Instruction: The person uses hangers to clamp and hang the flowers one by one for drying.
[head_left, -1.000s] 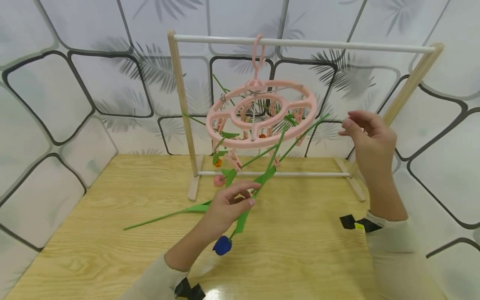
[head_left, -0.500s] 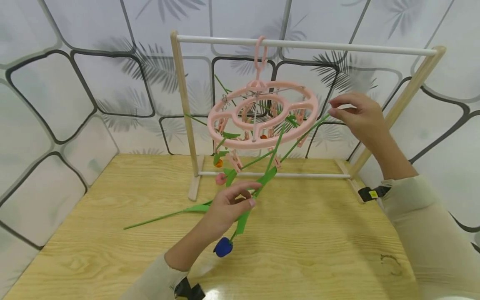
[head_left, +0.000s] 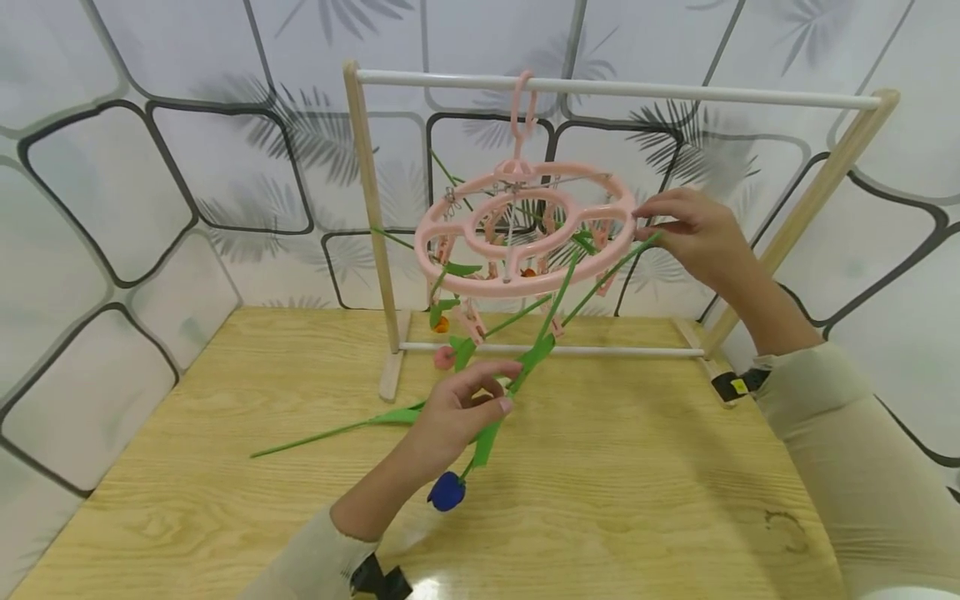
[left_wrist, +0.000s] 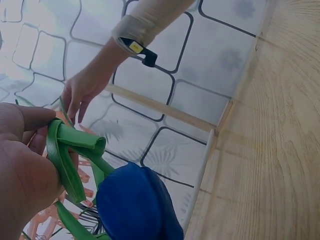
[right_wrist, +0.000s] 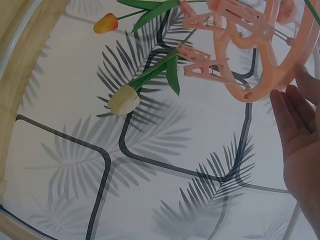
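My left hand (head_left: 453, 417) pinches the green stem of an artificial blue tulip (head_left: 447, 492), its bloom hanging down toward me. In the left wrist view the thumb and fingers close on the stem beside its leaves (left_wrist: 67, 160). A pink round clip hanger (head_left: 495, 288) hangs tilted by its hook, with clothespins below. My right hand (head_left: 693, 237) has thumb and fingertips at the hanger's right rim, pinching it. Clipped flowers include a white tulip (right_wrist: 123, 100), an orange one (right_wrist: 106, 23) and a pink one (head_left: 445, 357).
A rack with a white top bar (head_left: 675, 93) and wooden posts (head_left: 367, 183) stands on the wood-grain table (head_left: 600, 492). Another green stem (head_left: 322, 435) lies on the table, partly hidden behind my left hand. Patterned white walls (head_left: 217, 167) surround the table.
My right hand has moved left from beside the rack's right post to the hanger's rim. My left hand stays in place with the blue tulip.
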